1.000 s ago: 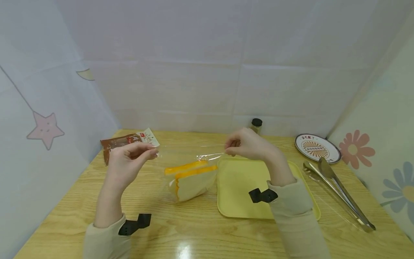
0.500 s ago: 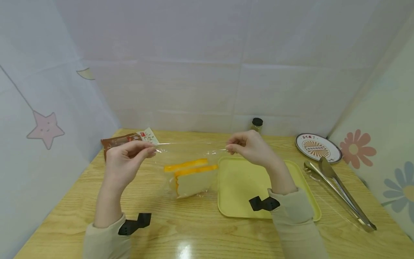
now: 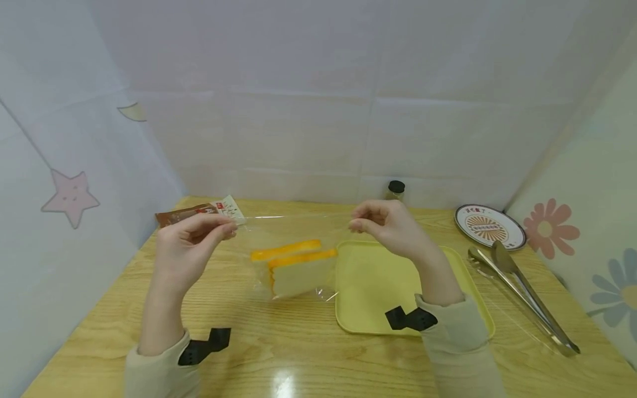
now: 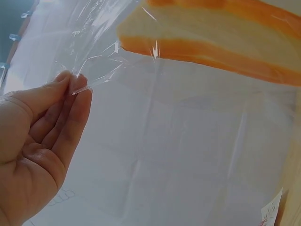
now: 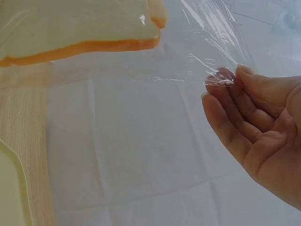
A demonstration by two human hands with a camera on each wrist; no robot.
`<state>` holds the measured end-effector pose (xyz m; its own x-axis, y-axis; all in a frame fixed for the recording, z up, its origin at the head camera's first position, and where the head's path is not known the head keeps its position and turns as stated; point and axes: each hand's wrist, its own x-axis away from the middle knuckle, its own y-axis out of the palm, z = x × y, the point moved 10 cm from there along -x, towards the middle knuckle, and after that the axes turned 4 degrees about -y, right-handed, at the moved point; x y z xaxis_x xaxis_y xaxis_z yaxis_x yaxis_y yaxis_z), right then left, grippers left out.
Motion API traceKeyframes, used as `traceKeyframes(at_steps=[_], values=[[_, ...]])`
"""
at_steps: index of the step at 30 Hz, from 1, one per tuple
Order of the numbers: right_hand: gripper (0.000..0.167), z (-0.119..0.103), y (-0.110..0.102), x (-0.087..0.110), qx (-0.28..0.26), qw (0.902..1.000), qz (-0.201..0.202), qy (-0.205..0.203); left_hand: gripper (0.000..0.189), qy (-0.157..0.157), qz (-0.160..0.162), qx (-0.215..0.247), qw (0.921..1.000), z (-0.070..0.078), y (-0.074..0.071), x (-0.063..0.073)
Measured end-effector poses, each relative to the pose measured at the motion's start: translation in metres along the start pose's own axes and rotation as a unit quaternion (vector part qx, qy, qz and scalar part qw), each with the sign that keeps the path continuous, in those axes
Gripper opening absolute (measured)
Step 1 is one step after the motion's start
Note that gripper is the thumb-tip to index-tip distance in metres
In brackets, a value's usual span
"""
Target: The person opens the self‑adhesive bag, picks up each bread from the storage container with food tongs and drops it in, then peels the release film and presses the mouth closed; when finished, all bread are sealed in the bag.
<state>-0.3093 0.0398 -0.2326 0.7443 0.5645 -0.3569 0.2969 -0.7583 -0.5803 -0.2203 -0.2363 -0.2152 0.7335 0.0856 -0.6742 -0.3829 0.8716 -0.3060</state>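
My left hand [image 3: 185, 251] pinches the upper left corner of a clear plastic bag [image 3: 325, 293] between thumb and fingertips. At the opposite upper corner, my right hand [image 3: 393, 228] pinches the film the same way, so the top edge is stretched between them. Inside lie two slices of bread, the front slice [image 3: 304, 276] and the rear slice [image 3: 286, 250], both pale with orange crusts and leaning side by side. The left wrist view shows the crusted bread [image 4: 211, 35] close beyond the fingertips. In the right wrist view, a broad bread face [image 5: 80, 23] shows through the film.
Right of the bag lies a yellow tray [image 3: 378, 293] on the wooden table [image 3: 278, 348]. Metal tongs [image 3: 527, 298] and a patterned oval plate [image 3: 490, 228] lie farther right. A black-capped jar [image 3: 396, 189] stands at the back; a brown packet [image 3: 184, 214] lies behind my left hand.
The bag and bread have risen slightly. My hands have drifted a little farther apart, left hand leftward and right hand rightward, both still pinching the bag's corners.
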Motion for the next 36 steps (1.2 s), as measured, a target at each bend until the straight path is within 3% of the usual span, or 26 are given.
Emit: traceKeyframes(at_steps=[7,11,14,19,24,28,30,32,36], values=[[0.007,-0.008,0.002,0.007,-0.048,0.9988,-0.002,0.006,0.011,-0.009,-0.025,0.052,0.9983,0.009,-0.004,0.001],[0.007,-0.012,0.005,0.013,-0.063,0.9979,-0.016,0.006,0.012,-0.002,-0.052,0.133,0.9898,0.018,-0.007,0.005],[0.007,-0.016,0.006,0.017,-0.066,0.9975,-0.026,0.004,0.014,0.005,-0.071,0.16,0.9845,0.026,-0.01,0.009],[0.006,-0.022,0.005,0.026,-0.077,0.9962,-0.04,0.0,0.015,-0.02,-0.086,0.138,0.9865,0.035,-0.012,0.015],[0.009,-0.031,0.002,0.038,-0.111,0.9917,-0.063,-0.013,0.019,-0.031,-0.111,0.142,0.9831,0.05,-0.012,0.024],[0.015,-0.033,0.004,0.043,-0.145,0.985,-0.092,0.01,0.019,-0.046,-0.131,0.105,0.9846,0.054,-0.012,0.03],[0.018,-0.024,0.009,0.042,-0.151,0.9818,-0.107,0.043,0.015,-0.071,-0.14,0.055,0.986,0.047,-0.01,0.031],[0.02,-0.01,0.018,0.037,-0.156,0.9778,-0.119,0.073,0.008,-0.108,-0.158,0.031,0.9811,0.029,-0.005,0.03],[0.019,0.026,0.041,0.021,-0.164,0.9704,-0.137,0.113,0.018,-0.205,-0.192,0.016,0.9596,-0.026,0.01,0.027]])
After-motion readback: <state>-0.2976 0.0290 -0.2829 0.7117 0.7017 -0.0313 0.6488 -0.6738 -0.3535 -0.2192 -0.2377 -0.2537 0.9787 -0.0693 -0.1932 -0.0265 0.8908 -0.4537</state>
